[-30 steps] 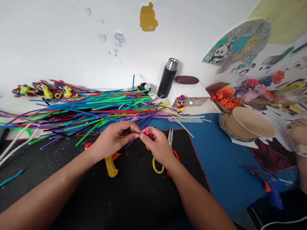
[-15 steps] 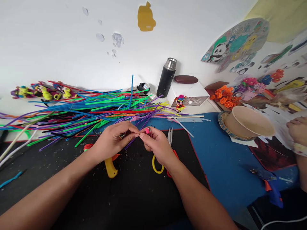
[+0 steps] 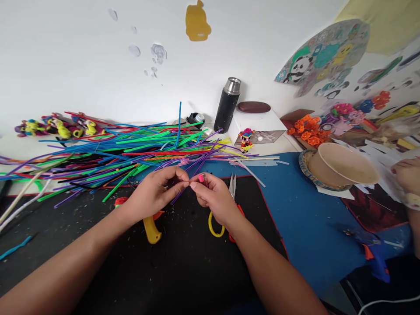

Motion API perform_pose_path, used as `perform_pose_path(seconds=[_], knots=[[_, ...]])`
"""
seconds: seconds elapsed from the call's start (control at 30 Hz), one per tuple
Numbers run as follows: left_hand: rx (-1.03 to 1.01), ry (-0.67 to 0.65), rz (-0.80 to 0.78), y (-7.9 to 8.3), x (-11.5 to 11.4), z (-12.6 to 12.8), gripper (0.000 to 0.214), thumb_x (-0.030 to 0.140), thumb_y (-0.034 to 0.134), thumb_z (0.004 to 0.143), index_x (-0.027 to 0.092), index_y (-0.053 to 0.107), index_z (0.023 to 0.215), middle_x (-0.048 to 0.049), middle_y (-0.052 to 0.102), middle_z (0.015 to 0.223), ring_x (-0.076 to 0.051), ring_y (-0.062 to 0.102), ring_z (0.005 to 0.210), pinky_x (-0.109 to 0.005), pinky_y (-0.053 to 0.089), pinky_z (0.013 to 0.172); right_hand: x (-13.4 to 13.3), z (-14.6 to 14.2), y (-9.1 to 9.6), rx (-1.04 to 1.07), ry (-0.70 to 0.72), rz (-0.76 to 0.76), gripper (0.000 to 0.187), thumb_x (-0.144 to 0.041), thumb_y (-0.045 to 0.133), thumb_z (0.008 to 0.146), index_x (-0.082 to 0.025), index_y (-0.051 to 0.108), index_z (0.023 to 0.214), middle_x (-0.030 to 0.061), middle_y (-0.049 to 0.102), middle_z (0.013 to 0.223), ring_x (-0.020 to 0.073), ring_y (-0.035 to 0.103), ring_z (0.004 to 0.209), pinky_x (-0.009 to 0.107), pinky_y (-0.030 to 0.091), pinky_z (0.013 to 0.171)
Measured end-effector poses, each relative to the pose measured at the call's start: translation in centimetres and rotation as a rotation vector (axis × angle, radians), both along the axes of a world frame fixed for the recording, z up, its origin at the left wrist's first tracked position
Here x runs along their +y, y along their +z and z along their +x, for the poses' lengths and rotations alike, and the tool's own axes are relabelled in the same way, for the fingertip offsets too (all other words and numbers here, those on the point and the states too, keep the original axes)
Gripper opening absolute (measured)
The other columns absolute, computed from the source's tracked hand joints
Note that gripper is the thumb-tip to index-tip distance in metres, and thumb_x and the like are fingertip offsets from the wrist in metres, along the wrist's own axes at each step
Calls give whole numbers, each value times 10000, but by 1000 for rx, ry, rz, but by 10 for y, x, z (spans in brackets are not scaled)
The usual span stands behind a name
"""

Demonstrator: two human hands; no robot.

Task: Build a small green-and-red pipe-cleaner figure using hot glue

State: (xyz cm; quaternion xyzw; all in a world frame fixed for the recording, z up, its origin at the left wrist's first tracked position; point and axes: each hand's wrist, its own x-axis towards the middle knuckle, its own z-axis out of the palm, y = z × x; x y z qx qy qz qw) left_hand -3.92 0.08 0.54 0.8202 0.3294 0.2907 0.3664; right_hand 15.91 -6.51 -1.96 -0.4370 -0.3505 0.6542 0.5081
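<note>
My left hand (image 3: pixel 152 192) and my right hand (image 3: pixel 213 197) meet above the black mat (image 3: pixel 183 271), thumb and forefinger pinched on each. Whatever lies between their touching fingertips is too small to make out. A small bright pink piece (image 3: pixel 201 178) shows at the curled fingers of my right hand; its kind is unclear. Under my left hand lies a yellow-handled glue gun (image 3: pixel 152 230), partly covered. Scissors (image 3: pixel 232 187) with one yellow and one red handle loop lie beneath my right hand, blades pointing away from me.
Many coloured pipe cleaners (image 3: pixel 131 148) are heaped along the wall. Behind them are a black thermos (image 3: pixel 227 107) and a white box (image 3: pixel 259 127) with a small figure (image 3: pixel 246 140). To the right are a bowl (image 3: pixel 348 164), a blue glue gun (image 3: pixel 377 258) and another person's hand (image 3: pixel 407 175).
My hands keep the same pinch with hardly any movement. The view has shifted slightly. At the right, the other person's hand has moved a little.
</note>
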Motion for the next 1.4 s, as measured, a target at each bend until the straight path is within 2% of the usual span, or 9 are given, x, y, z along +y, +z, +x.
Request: perform_pose_path(seconds=[0.3,0.63,0.83,1.13,1.4], knots=[[-48,13,-145,3,-1,2,186,407,689,1037,244,742,964,-8,748,887,-213,708,819,-342,579,777,-1,1,4,-18,6,17,303,-456,828,850,-217,654,914,-136,355,602,64,259,485,276,171,498],[-22,10,-165,8,-1,3,216,432,672,1030,241,736,950,-17,739,877,-211,689,798,-354,588,784,-1,2,2,-98,-1,47,300,-482,791,881,-223,646,925,-127,387,602,80,293,505,272,205,500],[10,26,-175,9,-1,4,296,525,678,1027,245,734,948,-34,757,883,-226,698,809,-367,610,786,-3,1,3,-165,-12,74,305,-502,777,897,-231,638,912,-113,390,622,96,331,531,278,226,522],[4,12,-161,7,1,2,290,518,697,1030,250,770,949,-37,781,883,-235,722,818,-375,626,784,-3,1,2,-205,-32,73,297,-488,783,892,-235,627,888,-102,389,639,104,315,559,288,233,549],[-24,117,-155,6,8,-7,352,589,731,1027,240,777,1051,-63,824,1001,-270,769,917,-425,665,898,-3,1,-2,-149,-34,67,287,-477,784,915,-230,638,908,-103,373,641,101,324,549,279,236,536]])
